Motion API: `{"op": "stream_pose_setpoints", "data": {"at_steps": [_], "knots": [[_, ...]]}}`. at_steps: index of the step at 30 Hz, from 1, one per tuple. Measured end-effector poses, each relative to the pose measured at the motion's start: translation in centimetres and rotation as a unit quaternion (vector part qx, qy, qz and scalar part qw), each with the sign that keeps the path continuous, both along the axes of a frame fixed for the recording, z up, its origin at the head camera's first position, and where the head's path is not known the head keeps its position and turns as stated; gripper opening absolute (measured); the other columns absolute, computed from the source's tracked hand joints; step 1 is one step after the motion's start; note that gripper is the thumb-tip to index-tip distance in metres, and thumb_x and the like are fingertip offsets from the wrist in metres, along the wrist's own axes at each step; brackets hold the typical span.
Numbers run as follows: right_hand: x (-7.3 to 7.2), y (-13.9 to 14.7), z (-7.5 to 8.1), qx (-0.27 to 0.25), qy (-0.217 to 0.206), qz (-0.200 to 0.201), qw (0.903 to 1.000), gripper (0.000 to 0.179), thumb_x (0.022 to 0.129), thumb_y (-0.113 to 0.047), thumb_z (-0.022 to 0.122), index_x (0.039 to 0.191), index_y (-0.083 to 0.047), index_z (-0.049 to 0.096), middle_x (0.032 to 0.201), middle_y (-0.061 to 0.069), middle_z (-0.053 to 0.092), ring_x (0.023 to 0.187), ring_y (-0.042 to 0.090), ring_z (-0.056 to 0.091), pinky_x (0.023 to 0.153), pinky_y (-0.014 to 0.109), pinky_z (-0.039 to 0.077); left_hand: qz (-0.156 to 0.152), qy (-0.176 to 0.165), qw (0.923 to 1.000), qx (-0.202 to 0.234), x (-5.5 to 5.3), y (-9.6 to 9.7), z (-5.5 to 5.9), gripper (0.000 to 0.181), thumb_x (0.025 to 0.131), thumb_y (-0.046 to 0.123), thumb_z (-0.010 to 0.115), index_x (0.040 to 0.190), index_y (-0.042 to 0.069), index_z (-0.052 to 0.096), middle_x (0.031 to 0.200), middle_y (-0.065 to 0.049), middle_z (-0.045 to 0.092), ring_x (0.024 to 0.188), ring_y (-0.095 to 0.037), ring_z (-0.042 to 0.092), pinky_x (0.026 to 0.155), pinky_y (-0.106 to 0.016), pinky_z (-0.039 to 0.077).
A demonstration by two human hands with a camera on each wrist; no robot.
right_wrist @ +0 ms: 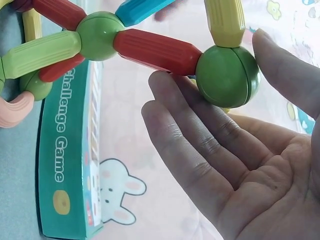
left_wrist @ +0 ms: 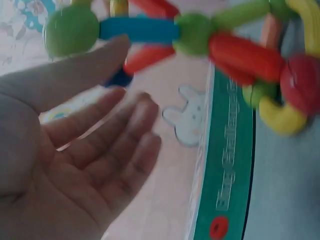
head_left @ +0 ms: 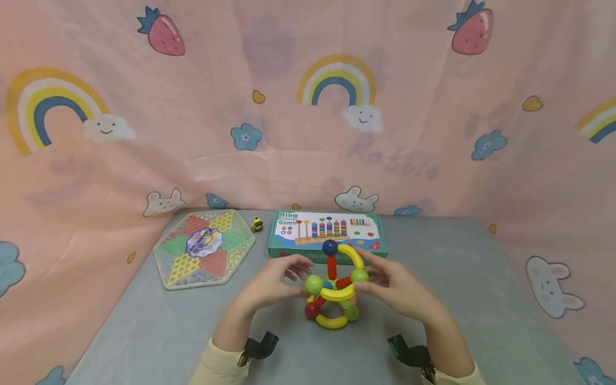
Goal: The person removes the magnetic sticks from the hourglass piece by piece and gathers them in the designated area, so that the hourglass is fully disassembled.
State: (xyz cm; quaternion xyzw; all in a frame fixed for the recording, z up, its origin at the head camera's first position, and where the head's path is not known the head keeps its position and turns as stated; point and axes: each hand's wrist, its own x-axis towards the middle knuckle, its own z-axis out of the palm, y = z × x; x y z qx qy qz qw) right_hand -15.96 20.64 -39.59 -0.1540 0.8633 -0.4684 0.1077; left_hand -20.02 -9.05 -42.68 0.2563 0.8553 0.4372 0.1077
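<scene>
A ball-and-stick building toy [head_left: 332,267] stands on the table between both hands, made of coloured rods, yellow curved pieces and green, red and blue balls. A dark blue ball [head_left: 330,247] tops its upright red rod. On the left side, my left hand [head_left: 271,283] has its thumb by a green ball [left_wrist: 72,31] and the blue rod [left_wrist: 140,30], while its other fingers spread loosely below them in the left wrist view. My right hand [head_left: 399,286] holds the right-hand green ball [right_wrist: 227,76] between thumb and fingers, where a yellow piece [right_wrist: 225,22] joins it. Its index finger is partly hidden.
Behind the toy lies a green Ring Challenge Game box [head_left: 327,235]. A hexagonal star-patterned game board [head_left: 204,248] is at the left, with a small yellow-and-black bee figure [head_left: 257,224] beside it. A pink printed cloth [head_left: 308,160] hangs at the table's back edge.
</scene>
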Motion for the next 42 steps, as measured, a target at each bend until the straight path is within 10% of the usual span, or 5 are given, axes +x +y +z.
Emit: {"op": "stream_pose_setpoints", "data": {"at_steps": [7,13,25,36,42], "knots": [[0.0,0.0,0.1,-0.007,0.007,0.008,0.9999,0.069,0.096,-0.037,0.069,0.156,-0.019,0.040,0.123,0.012,0.070,0.109,0.023,0.070,0.090,0.038,0.058,0.018,-0.078,0.9955,0.050,0.1,2.7,-1.7,0.060,0.080,0.008,0.082,0.135,0.015,0.059,0.128,-0.004,0.068,0.118,-0.021,0.061,0.101,-0.042,0.051],[0.1,0.1,0.1,-0.001,0.011,0.007,0.9999,0.069,0.096,-0.037,0.068,0.156,-0.019,0.039,0.123,0.011,0.071,0.110,0.024,0.070,0.092,0.042,0.057,-0.029,-0.159,0.9761,0.145,-0.6,4.0,-3.9,0.067,0.087,0.000,0.074,0.148,0.012,0.049,0.139,-0.003,0.063,0.131,-0.025,0.057,0.109,-0.044,0.046],[-0.1,0.2,-0.5,-0.013,0.034,0.014,0.9992,0.067,0.097,-0.037,0.068,0.155,-0.018,0.041,0.120,0.007,0.071,0.109,0.022,0.070,0.092,0.040,0.057,0.001,-0.100,0.9862,0.132,-0.7,4.5,-5.1,0.055,0.089,0.000,0.072,0.140,0.014,0.057,0.128,-0.005,0.069,0.117,-0.024,0.064,0.104,-0.043,0.050],[-0.2,0.2,-0.6,-0.032,0.031,-0.023,0.9987,0.067,0.095,-0.033,0.071,0.154,-0.019,0.042,0.141,0.018,0.057,0.114,0.031,0.067,0.087,0.040,0.059,0.071,-0.100,0.9785,0.166,-0.4,5.5,-5.5,0.071,0.079,-0.016,0.068,0.140,0.016,0.053,0.122,-0.005,0.071,0.113,-0.023,0.065,0.104,-0.046,0.050],[0.0,0.0,-0.4,-0.034,0.024,-0.028,0.9987,0.067,0.095,-0.033,0.070,0.154,-0.017,0.043,0.152,0.018,0.047,0.116,0.031,0.067,0.086,0.039,0.059,0.076,-0.090,0.9812,0.153,0.0,6.1,-5.5,0.061,0.079,0.005,0.081,0.134,0.021,0.058,0.112,-0.004,0.066,0.095,-0.025,0.062,0.086,-0.039,0.054]]}}
